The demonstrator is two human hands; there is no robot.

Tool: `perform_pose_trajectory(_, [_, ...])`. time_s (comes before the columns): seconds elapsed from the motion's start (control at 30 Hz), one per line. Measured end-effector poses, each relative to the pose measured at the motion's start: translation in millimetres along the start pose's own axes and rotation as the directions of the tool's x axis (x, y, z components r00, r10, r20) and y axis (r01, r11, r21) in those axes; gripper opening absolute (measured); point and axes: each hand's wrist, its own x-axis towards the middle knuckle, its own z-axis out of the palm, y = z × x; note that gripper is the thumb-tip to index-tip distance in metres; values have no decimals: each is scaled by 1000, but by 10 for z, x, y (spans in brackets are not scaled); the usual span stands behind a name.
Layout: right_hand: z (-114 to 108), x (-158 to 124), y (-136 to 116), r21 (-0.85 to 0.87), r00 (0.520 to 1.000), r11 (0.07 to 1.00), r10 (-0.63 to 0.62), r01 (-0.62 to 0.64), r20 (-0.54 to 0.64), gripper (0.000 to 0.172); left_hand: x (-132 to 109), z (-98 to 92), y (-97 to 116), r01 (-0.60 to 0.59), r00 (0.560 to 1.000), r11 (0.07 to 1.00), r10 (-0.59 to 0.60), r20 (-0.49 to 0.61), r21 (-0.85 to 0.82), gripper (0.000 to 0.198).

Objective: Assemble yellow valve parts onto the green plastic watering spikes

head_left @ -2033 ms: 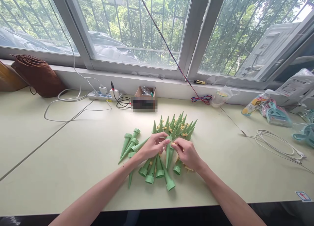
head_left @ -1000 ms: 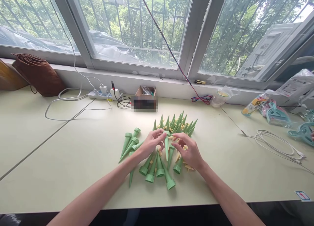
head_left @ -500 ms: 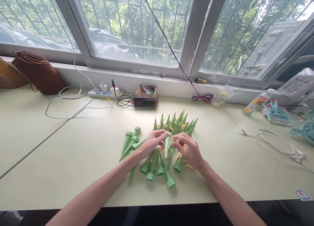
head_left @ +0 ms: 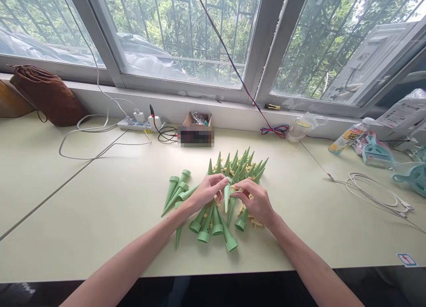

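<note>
Box (head_left: pixel 187 121) holds plastic (head_left: pixel 199 118) (fingers (head_left: pixel 217 178) grip spike (head_left: pixel 226 198)).

My left forearm (head_left: pixel 140 249), towards seven o'clock in my view, is bare and slender, widening towards the lower edge, with one small spot (head_left: pixel 168 218) on it short of the wrist (head_left: pixel 187 206). My right forearm (head_left: pixel 308 249), towards five o'clock, is bare too and tapers alike. My left hand (head_left: pixel 208 191) and right hand (head_left: pixel 254 200) are ungloved, with slim fingers (head_left: pixel 246 184).
</note>
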Motion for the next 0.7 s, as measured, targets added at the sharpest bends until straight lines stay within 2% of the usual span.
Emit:
perform_pose_trajectory(0.33, [-4, -23, 45, 50, 997, 997, 49, -52, 56, 10, -34, 17, 66, -50, 999, 988, 48, 15, 149, 37])
perform_pose_trajectory(0.7, [-27, 3, -12, 45, 994, 994, 94, -96, 51, 16, -24, -6, 21, -97, 995, 981, 90, 48, 171, 34])
